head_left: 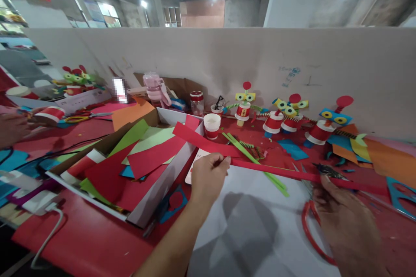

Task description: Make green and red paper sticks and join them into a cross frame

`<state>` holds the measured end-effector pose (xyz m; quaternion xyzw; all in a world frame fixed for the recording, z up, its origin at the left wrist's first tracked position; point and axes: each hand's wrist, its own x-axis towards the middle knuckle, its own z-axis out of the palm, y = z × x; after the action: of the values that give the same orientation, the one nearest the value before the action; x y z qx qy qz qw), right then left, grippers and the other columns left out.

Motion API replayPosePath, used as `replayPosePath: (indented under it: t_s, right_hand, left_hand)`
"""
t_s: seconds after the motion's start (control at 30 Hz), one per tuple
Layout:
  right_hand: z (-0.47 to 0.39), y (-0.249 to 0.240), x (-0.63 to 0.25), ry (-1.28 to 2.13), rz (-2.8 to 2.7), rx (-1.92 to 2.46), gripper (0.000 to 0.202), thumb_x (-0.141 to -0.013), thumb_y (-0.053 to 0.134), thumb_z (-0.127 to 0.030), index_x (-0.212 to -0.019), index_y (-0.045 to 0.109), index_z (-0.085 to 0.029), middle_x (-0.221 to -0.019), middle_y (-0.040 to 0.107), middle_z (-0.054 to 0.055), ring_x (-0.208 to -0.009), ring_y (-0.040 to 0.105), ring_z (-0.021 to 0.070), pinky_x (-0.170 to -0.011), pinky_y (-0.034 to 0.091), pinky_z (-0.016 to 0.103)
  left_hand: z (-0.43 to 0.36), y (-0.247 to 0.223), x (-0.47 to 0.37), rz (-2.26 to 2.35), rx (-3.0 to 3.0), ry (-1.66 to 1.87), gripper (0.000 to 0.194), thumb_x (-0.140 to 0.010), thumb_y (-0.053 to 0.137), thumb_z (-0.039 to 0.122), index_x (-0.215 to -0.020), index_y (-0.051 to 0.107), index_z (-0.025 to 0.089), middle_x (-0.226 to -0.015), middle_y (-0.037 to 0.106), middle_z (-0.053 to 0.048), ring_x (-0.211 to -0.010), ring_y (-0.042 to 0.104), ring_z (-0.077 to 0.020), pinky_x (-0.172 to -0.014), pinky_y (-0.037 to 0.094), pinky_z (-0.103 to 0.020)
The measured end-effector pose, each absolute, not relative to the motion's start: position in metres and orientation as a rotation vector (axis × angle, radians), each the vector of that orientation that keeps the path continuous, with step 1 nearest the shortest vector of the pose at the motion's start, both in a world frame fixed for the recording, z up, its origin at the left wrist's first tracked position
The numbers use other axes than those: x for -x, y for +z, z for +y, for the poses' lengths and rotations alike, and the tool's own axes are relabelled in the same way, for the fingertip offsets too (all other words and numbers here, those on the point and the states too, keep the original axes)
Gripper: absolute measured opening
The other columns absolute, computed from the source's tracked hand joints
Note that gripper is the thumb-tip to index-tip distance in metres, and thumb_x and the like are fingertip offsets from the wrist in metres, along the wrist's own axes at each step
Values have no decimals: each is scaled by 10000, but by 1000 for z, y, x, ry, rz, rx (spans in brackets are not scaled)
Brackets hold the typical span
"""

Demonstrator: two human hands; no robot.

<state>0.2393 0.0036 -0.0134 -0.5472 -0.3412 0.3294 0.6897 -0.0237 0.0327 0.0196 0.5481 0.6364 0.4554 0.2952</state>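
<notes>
Between my two hands a narrow red paper strip (pixel 269 168) stretches across, above a white sheet (pixel 240 242). My left hand (pixel 209 175) pinches its left end. Farther along, my right hand (pixel 341 212) grips the strip between thumb and fingers, and the free end runs on to the right. Scissors with red handles (pixel 307 229) lie against or under my right hand; whether it also holds them I cannot tell. Just beyond the strip are thin green paper strips (pixel 242 151) and a wider red paper piece (pixel 204 138).
A white box (pixel 169 190) of coloured paper stands at left. Behind are stacked paper cups (pixel 212 126), a glass jar (pixel 196 104), a pink bottle (pixel 154 88) and several paper-cup figures (pixel 273 122). Another person's hand (pixel 13 130) is at far left, near a white charger (pixel 40 201) with its cable.
</notes>
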Motion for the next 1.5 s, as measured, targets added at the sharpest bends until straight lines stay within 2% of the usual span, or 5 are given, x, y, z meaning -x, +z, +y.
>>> replayPosePath:
  t_s: [0.17,0.33,0.5,1.2,1.5]
  right_hand:
    - [-8,-18,-187,831,-614,1237,245,-609,816,-380,-539,641,-222,-512,592,-5,-504,526,137,-491,409,284]
    - [-21,-28,-147,1206,-636,1188,268,-553,855,-397,-589,686,-192,-515,592,-10,-541,498,126,-552,398,273]
    - [-23,-29,-143,1274,-680,1256,318,-610,818,-443,-560,660,-172,-518,578,-16,-527,455,108,-542,353,265]
    - [3,-6,-199,1167,-730,1362,405,-646,754,-559,-860,646,-233,-796,710,-16,-608,630,113,-556,399,223]
    - [-1,-21,-183,1229,-849,1393,308,-622,802,-460,-639,691,-173,-544,627,-14,-516,533,91,-515,349,224]
  left_hand:
    - [0,14,-3,1877,-2512,1280,496,-822,475,104,-1314,508,152,-1402,517,-118,-1354,355,-310,-1122,239,-525]
    - [-17,10,-25,1568,-2559,603,236,-875,419,125,-995,614,186,-981,692,-77,-925,634,-245,-860,491,-422]
    - [-6,15,-21,1575,-2295,191,281,-961,308,196,-953,589,187,-850,702,-79,-778,666,-229,-667,451,-315]
    - [19,-5,-5,1306,-1655,615,306,-893,368,384,-653,470,223,-547,464,36,-528,433,-142,-530,287,-264]
    - [21,-7,-7,1206,-1629,472,304,-853,415,379,-596,464,223,-511,461,42,-499,423,-139,-514,295,-264]
